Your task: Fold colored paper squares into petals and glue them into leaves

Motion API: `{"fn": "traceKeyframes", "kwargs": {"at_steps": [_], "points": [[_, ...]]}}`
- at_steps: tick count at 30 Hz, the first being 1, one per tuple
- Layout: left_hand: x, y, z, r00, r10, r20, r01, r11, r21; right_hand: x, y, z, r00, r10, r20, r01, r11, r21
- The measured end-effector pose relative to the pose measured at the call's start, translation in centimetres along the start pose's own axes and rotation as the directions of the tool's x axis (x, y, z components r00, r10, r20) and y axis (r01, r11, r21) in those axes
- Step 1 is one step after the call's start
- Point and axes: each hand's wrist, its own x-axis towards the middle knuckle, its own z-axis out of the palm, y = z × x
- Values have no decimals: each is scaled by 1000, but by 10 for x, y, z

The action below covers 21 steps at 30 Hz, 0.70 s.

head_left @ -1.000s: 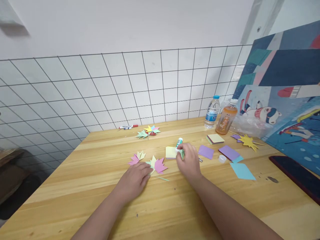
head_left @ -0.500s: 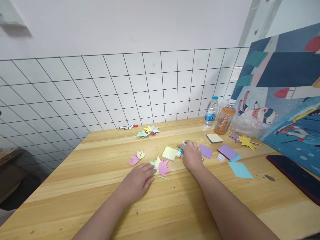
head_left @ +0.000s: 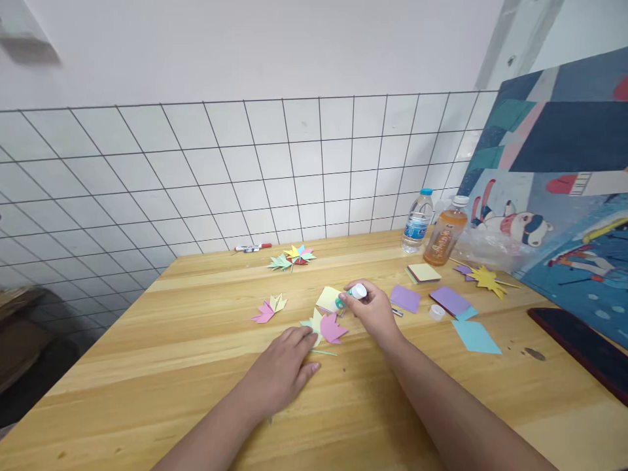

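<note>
Between the fingers and thumb of my right hand (head_left: 374, 315) is a green and white glue stick (head_left: 360, 291), tilted above a pad of yellow paper squares (head_left: 328, 298). My left hand (head_left: 287, 366) lies flat with fingers stretched out, its fingertips on the green part of a paper cut-out. Joined beside that are a pale yellow piece (head_left: 316, 322) and a pink tulip-shaped piece (head_left: 332, 328). A thin green strip (head_left: 324, 353) lies just in front of them. Further left rests a separate pink and yellow cut-out (head_left: 269, 309).
At the back stand a water bottle (head_left: 418, 221) and a bottle of orange drink (head_left: 445, 232). To the right lie purple paper (head_left: 405, 298), a clear cap (head_left: 436, 312), blue paper (head_left: 475, 336) and a dark phone (head_left: 579, 350). Markers (head_left: 252, 248) and finished paper flowers (head_left: 293, 257) sit near the wall.
My right hand has lifted the glue stick off the table and turned it, moving slightly left. My left hand stays on the paper cut-out, which has shifted little.
</note>
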Motion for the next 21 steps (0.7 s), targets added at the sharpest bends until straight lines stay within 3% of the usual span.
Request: {"fn": "traceKeyframes", "kwargs": {"at_steps": [2, 4, 6, 9, 21], "points": [[1, 5, 1, 1000, 18, 0, -18, 1000, -5, -4, -3, 4, 998, -20, 66, 17, 999, 51], [1, 7, 2, 1000, 17, -25, -17, 1000, 3, -8, -6, 6, 984, -110, 140, 125, 987, -103], [1, 7, 4, 1000, 15, -24, -15, 1000, 11, -11, -9, 7, 958, -184, 221, 245, 923, -296], [1, 5, 5, 1000, 23, 7, -23, 1000, 9, -14, -11, 10, 932, -202, 301, 323, 841, -435], [2, 5, 4, 999, 32, 0, -32, 999, 10, -17, -12, 20, 885, -250, 393, 436, 743, -508]]}}
